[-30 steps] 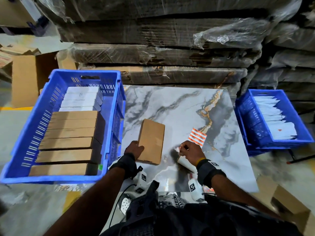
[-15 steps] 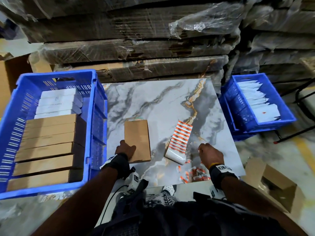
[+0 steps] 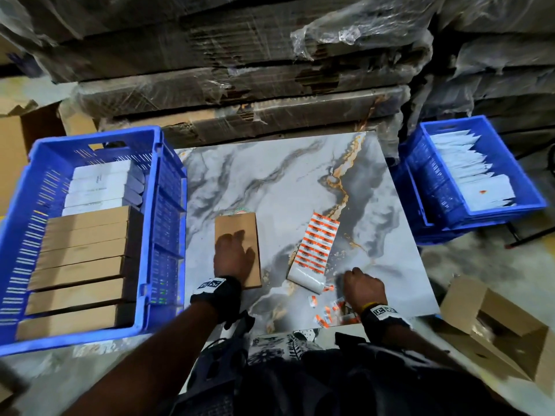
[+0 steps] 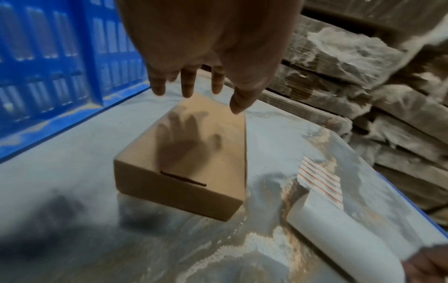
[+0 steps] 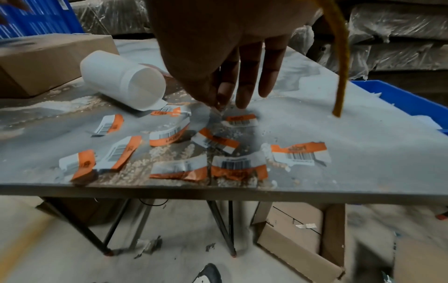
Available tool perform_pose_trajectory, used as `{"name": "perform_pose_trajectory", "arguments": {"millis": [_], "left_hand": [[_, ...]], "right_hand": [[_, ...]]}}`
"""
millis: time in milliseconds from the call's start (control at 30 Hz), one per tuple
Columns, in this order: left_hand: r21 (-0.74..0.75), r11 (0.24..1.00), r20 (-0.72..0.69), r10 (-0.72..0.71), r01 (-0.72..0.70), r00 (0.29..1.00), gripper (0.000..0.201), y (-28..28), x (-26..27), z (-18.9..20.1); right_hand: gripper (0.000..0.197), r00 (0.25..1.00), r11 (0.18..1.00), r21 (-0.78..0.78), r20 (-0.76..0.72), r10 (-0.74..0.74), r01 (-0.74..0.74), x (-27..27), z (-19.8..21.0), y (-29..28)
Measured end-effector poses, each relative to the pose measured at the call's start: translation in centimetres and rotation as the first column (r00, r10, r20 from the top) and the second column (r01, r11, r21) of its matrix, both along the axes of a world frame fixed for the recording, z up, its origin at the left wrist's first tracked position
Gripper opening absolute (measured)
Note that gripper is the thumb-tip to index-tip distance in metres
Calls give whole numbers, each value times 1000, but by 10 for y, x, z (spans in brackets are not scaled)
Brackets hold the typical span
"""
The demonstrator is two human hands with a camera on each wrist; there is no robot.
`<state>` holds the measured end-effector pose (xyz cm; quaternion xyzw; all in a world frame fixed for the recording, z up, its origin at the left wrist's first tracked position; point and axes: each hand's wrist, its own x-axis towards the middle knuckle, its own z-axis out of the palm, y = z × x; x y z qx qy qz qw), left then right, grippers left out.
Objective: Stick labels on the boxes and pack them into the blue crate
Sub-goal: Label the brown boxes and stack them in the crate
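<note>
A plain brown box (image 3: pixel 237 225) (image 4: pixel 194 153) lies flat on the marble table (image 3: pixel 285 181). My left hand (image 3: pixel 237 240) (image 4: pixel 198 95) hovers just above its top with straight, spread fingers and holds nothing. A partly curled label sheet (image 3: pixel 315 250) (image 5: pixel 121 84) lies to the right of the box. Several loose orange-and-white labels (image 3: pixel 327 313) (image 5: pixel 218 141) are scattered near the table's front edge. My right hand (image 3: pixel 348 276) (image 5: pixel 220 104) reaches down among them, thumb and forefinger pinching the edge of a label. The blue crate (image 3: pixel 168 205) at left holds rows of brown and white boxes.
A second blue crate (image 3: pixel 420 175) with white packets stands right of the table. An open cardboard carton (image 3: pixel 495 322) sits on the floor at front right. Plastic-wrapped cardboard stacks (image 3: pixel 240 70) wall off the back. The left crate's wall stands close beside the box.
My right hand let go of the label sheet and moved right and nearer, to the loose labels. My left hand shifted from the box's near corner to over its top.
</note>
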<state>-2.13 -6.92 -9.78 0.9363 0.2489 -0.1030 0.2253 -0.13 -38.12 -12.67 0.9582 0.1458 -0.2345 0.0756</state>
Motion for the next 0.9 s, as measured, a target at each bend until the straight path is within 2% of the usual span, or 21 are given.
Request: {"name": "perform_pose_trajectory", "arguments": {"millis": [67, 167, 367, 433, 500, 533, 600, 667, 767, 833, 900], "left_hand": [[-114, 991, 35, -69, 72, 997, 48, -14, 7, 2], [-316, 940, -21, -139, 125, 990, 44, -37, 16, 6], [-562, 822, -262, -68, -95, 963, 44, -81, 28, -3], [-670, 706, -346, -22, -231, 938, 29, -88, 30, -7], [-720, 617, -399, 7, -318, 917, 26, -91, 31, -9], [-721, 602, -415, 20, -342, 909, 29, -91, 33, -9], [-691, 629, -436, 30, -356, 899, 17, -94, 35, -7], [-649, 671, -455, 35, -358, 890, 23, -95, 33, -7], [-670, 612, -499, 48, -421, 865, 19, -95, 29, -8], [-711, 589, -448, 43, -384, 893, 6, -96, 27, -5], [-749, 598, -310, 66, -287, 948, 30, -95, 29, 1]], "right_hand": [[27, 1000, 1000, 6, -13, 1, -1, 2, -1, -4], [27, 997, 998, 57, -69, -19, 23, 7, -1, -10], [27, 980, 979, 161, -178, -95, 124, 13, 3, -17], [29, 965, 951, 229, -208, -162, 209, 15, 6, -15], [26, 933, 879, 333, -231, -275, 341, 18, 11, -10], [23, 907, 820, 395, -252, -337, 414, 19, 11, -7], [20, 842, 679, 499, -345, -415, 539, 21, 13, 4], [30, 790, 572, 547, -466, -399, 611, 22, 12, 16], [43, 775, 504, 590, -518, -363, 631, 26, 13, 32], [44, 768, 439, 630, -519, -376, 641, 29, 15, 39], [38, 740, 331, 667, -541, -400, 667, 34, 20, 43]]}}
